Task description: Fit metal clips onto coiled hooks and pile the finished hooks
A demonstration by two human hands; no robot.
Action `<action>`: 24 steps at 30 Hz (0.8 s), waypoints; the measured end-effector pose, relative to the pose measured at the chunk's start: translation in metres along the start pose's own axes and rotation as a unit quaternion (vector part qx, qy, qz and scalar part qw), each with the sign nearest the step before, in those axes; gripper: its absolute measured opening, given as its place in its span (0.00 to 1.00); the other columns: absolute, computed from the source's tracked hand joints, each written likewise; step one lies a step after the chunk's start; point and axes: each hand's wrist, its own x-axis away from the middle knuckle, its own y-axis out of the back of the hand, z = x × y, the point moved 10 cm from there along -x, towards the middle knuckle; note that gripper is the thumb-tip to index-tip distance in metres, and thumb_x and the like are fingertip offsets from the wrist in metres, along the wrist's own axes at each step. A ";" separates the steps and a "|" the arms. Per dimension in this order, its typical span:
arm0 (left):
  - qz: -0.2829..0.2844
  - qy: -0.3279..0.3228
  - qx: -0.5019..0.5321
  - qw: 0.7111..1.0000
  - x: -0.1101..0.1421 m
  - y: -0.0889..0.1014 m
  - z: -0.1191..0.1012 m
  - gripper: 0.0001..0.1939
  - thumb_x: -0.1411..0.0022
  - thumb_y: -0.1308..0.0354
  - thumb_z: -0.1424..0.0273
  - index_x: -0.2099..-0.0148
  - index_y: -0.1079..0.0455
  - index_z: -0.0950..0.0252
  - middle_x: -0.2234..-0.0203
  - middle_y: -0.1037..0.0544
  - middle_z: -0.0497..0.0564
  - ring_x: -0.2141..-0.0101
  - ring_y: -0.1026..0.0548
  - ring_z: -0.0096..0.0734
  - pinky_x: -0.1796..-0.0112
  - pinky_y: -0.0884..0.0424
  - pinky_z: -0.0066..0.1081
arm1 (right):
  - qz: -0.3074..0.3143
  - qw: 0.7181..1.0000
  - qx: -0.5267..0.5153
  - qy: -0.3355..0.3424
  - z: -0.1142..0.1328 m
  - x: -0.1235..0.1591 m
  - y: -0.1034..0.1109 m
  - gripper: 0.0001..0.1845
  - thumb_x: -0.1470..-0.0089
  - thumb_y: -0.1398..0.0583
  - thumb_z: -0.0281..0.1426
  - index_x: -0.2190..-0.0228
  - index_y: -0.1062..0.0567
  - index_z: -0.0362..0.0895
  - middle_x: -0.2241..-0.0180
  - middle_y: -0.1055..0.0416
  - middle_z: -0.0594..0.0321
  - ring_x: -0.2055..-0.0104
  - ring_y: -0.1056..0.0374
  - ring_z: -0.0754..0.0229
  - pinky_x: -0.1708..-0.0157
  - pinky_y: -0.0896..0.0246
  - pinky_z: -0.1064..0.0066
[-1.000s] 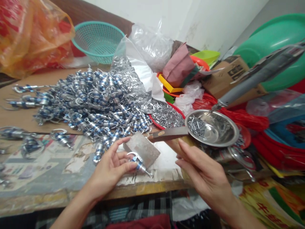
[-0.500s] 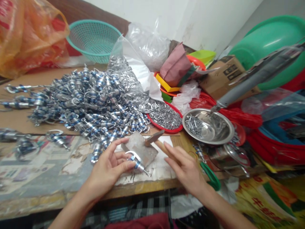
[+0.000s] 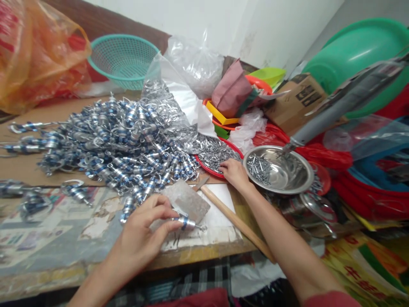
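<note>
Pinched between the thumb and fingers of my left hand (image 3: 151, 226) is a small blue-and-silver metal fitting (image 3: 187, 222), its ring end pointing right. It is just in front of a grey metal block (image 3: 190, 200). My right hand (image 3: 234, 172) reaches to the front rim of a red tray (image 3: 197, 162), fingertips together at the heap of small metal pins (image 3: 214, 154); whether a pin is between them is too small to tell. Between my hands a wooden-handled hammer (image 3: 236, 219) lies on the table, its head beside the block and its handle end near my right forearm.
A large pile of similar fittings (image 3: 118, 136) covers the left back. Right of the tray stands a steel bowl (image 3: 295, 172) with silver pins, below a grey lever arm (image 3: 332, 113). Behind are a teal basket (image 3: 124, 81), a cardboard box (image 3: 294, 102) and plastic bags.
My right hand has let go of the hammer, which now lies on the table, and moved forward to the red tray. My left hand still holds the fitting, now turned more level.
</note>
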 end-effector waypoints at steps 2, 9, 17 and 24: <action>0.013 0.013 0.013 1.000 0.000 -0.004 0.001 0.03 0.50 0.38 0.70 0.73 0.23 0.59 0.75 0.24 0.50 0.70 0.26 0.36 0.68 0.32 0.30 | -0.008 1.000 -0.004 -0.003 -0.002 -0.004 0.000 0.08 0.51 0.42 0.26 0.71 0.22 0.43 0.67 0.27 0.57 0.61 0.32 0.55 0.57 0.42 0.67; 0.006 0.054 0.049 0.997 -0.001 -0.003 0.004 0.04 0.54 0.37 0.73 0.73 0.22 0.60 0.77 0.21 0.48 0.75 0.25 0.32 0.70 0.31 0.28 | -0.085 0.992 -0.088 -0.019 0.001 0.016 0.026 0.14 0.44 0.47 0.34 0.68 0.24 0.40 0.67 0.26 0.55 0.64 0.31 0.56 0.62 0.39 0.66; -0.032 0.085 0.062 0.994 0.004 -0.001 0.015 0.14 0.56 0.36 0.74 0.62 0.23 0.61 0.79 0.22 0.44 0.76 0.26 0.28 0.69 0.31 0.27 | 0.003 0.927 -0.339 0.158 0.116 0.096 0.032 0.06 0.52 0.40 0.24 0.72 0.23 0.42 0.72 0.23 0.62 0.69 0.28 0.63 0.66 0.33 0.73; -0.041 0.053 0.080 0.995 0.003 0.002 0.007 0.13 0.56 0.36 0.76 0.64 0.21 0.60 0.79 0.21 0.46 0.76 0.25 0.28 0.71 0.31 0.24 | 0.010 0.905 -0.380 0.193 0.142 0.116 0.039 0.09 0.54 0.41 0.18 0.72 0.24 0.41 0.74 0.24 0.60 0.71 0.28 0.64 0.69 0.33 0.76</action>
